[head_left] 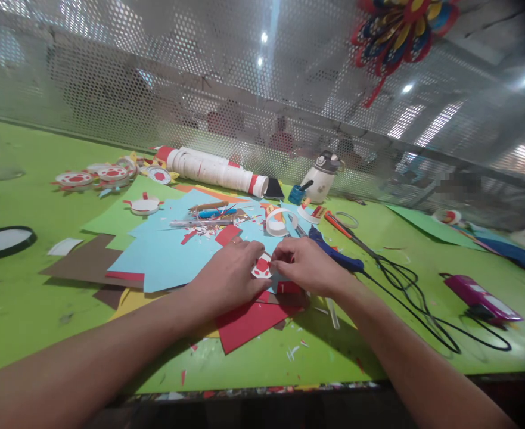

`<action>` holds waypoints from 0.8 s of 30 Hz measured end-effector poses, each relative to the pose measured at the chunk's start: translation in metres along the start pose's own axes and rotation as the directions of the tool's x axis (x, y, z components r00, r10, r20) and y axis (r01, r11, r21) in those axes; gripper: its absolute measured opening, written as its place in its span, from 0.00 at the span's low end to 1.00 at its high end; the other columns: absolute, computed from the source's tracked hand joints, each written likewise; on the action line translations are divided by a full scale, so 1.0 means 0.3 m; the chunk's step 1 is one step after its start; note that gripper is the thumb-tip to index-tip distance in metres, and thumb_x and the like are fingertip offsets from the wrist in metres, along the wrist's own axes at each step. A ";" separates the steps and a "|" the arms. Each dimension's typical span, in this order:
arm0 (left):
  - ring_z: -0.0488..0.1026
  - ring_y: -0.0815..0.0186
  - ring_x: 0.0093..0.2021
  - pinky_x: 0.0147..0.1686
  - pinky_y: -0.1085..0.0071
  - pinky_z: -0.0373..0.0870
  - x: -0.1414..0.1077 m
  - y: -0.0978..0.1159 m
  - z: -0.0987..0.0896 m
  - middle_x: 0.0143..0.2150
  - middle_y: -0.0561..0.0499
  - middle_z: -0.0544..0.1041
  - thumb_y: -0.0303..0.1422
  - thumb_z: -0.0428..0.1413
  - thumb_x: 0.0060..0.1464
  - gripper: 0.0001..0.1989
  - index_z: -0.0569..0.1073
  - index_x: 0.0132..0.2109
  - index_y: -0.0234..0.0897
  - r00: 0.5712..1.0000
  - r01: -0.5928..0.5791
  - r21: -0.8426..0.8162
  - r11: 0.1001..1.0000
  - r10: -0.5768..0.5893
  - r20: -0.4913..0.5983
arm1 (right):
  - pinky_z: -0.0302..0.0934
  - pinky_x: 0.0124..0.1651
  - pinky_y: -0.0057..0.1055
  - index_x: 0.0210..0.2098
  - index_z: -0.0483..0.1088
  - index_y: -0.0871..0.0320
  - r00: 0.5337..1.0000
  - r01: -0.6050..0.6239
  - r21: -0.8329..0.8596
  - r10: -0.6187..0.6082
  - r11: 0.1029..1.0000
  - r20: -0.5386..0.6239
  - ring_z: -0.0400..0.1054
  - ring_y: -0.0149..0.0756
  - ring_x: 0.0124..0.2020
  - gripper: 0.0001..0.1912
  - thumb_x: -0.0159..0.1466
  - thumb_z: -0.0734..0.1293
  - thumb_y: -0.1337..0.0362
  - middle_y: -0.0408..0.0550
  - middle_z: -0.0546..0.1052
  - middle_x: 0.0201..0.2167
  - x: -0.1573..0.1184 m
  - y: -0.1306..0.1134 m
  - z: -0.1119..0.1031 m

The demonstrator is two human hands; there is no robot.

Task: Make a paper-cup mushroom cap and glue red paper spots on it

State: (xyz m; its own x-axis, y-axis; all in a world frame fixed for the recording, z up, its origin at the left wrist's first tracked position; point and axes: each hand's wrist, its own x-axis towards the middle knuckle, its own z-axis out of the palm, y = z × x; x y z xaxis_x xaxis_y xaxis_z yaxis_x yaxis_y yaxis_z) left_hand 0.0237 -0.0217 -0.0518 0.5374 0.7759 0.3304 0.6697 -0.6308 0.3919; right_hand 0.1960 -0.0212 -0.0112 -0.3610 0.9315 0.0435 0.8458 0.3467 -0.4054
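Between my two hands is a small white paper disc [262, 267] with red pieces on its face. My left hand [233, 268] grips it at the left edge, thumb below and fingers above. The fingertips of my right hand [304, 265] are pinched together at its right edge; a bit of red shows by them. Under and behind the hands lie light blue sheets [164, 256], with a red sheet [253, 325] nearer the front edge. Pens [217, 213] and red and white scraps [199, 231] lie just beyond my left hand.
Right of my hands are a blue glue gun [338, 253], its black cable [405, 298] and a purple power strip [483, 298]. A white paper roll [217, 170], a bottle [322, 179] and paper discs [112, 173] stand farther back. A black-rimmed round object [5, 241] lies left.
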 end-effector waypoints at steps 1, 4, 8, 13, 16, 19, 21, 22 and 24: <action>0.67 0.57 0.36 0.32 0.62 0.63 0.000 0.000 0.000 0.32 0.47 0.72 0.38 0.54 0.52 0.08 0.66 0.35 0.39 1.000 -0.005 0.002 1.000 0.005 0.000 | 0.53 0.28 0.26 0.26 0.74 0.61 1.000 0.000 -0.010 0.000 1.000 0.001 0.63 0.30 0.25 0.06 0.55 0.64 0.72 0.45 0.74 0.23 0.000 0.000 0.000; 0.67 0.57 0.37 0.33 0.62 0.63 -0.001 -0.001 0.002 0.32 0.47 0.72 0.37 0.54 0.52 0.08 0.66 0.36 0.39 1.000 -0.021 0.024 0.999 0.021 0.005 | 0.53 0.28 0.27 0.27 0.74 0.60 1.000 0.000 -0.068 0.001 0.998 0.012 0.63 0.31 0.26 0.06 0.55 0.64 0.72 0.46 0.74 0.25 -0.001 0.000 0.002; 0.67 0.57 0.37 0.34 0.64 0.62 0.000 0.001 0.002 0.33 0.47 0.72 0.37 0.54 0.52 0.07 0.65 0.35 0.39 1.000 -0.020 0.052 0.998 0.019 0.015 | 0.51 0.28 0.27 0.26 0.71 0.60 1.000 0.015 -0.147 -0.013 0.989 0.019 0.62 0.31 0.26 0.06 0.56 0.63 0.71 0.46 0.73 0.25 0.000 -0.003 0.009; 0.67 0.58 0.36 0.32 0.65 0.62 0.001 0.012 -0.008 0.30 0.48 0.70 0.37 0.53 0.52 0.07 0.65 0.34 0.39 1.000 -0.011 0.056 0.998 0.010 0.023 | 0.48 0.27 0.27 0.26 0.69 0.59 1.000 0.027 -0.217 -0.025 0.976 0.013 0.61 0.31 0.26 0.06 0.57 0.62 0.71 0.46 0.73 0.25 -0.004 -0.013 0.011; 0.67 0.58 0.36 0.31 0.66 0.62 0.001 0.016 -0.013 0.30 0.49 0.70 0.36 0.54 0.52 0.06 0.65 0.33 0.39 0.999 0.001 0.055 0.998 -0.003 0.034 | 0.48 0.27 0.27 0.27 0.70 0.59 1.000 0.027 -0.259 -0.023 0.965 0.018 0.60 0.31 0.27 0.07 0.58 0.61 0.71 0.47 0.73 0.27 -0.008 -0.020 0.010; 0.67 0.58 0.35 0.31 0.65 0.62 0.001 0.013 -0.011 0.30 0.49 0.71 0.36 0.54 0.51 0.06 0.65 0.33 0.39 1.000 -0.001 0.059 0.998 0.000 0.023 | 0.48 0.27 0.27 0.28 0.70 0.59 1.000 0.023 -0.280 -0.018 0.960 0.020 0.61 0.32 0.27 0.07 0.59 0.61 0.70 0.48 0.73 0.28 -0.011 -0.024 0.010; 0.67 0.58 0.35 0.31 0.65 0.62 0.001 0.010 -0.007 0.30 0.48 0.71 0.36 0.54 0.51 0.06 0.65 0.34 0.39 1.000 -0.014 0.068 0.998 0.013 0.015 | 0.49 0.28 0.28 0.28 0.70 0.60 1.000 0.026 -0.280 -0.022 0.960 0.018 0.62 0.32 0.28 0.07 0.59 0.61 0.70 0.48 0.74 0.28 -0.012 -0.025 0.010; 0.67 0.58 0.35 0.31 0.65 0.62 0.001 0.008 -0.005 0.30 0.48 0.70 0.35 0.54 0.51 0.06 0.65 0.34 0.39 1.000 -0.021 0.073 0.997 0.020 0.014 | 0.49 0.28 0.28 0.28 0.70 0.60 1.000 0.029 -0.278 -0.025 0.960 0.016 0.62 0.33 0.28 0.07 0.59 0.61 0.70 0.49 0.74 0.29 -0.013 -0.025 0.010; 0.66 0.58 0.35 0.31 0.65 0.61 0.001 0.005 -0.003 0.30 0.48 0.70 0.36 0.54 0.51 0.07 0.65 0.34 0.39 1.000 -0.027 0.080 0.996 0.026 0.011 | 0.50 0.29 0.28 0.28 0.71 0.60 0.999 0.031 -0.273 -0.028 0.961 0.014 0.63 0.33 0.29 0.07 0.59 0.61 0.70 0.49 0.74 0.29 -0.013 -0.024 0.009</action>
State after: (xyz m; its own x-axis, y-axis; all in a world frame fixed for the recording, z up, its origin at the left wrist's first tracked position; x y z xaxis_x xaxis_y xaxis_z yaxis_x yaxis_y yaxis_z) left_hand 0.0246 -0.0225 -0.0504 0.5606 0.7590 0.3310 0.6936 -0.6488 0.3131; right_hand 0.1902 -0.0278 -0.0108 -0.3905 0.9197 0.0422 0.9092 0.3924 -0.1391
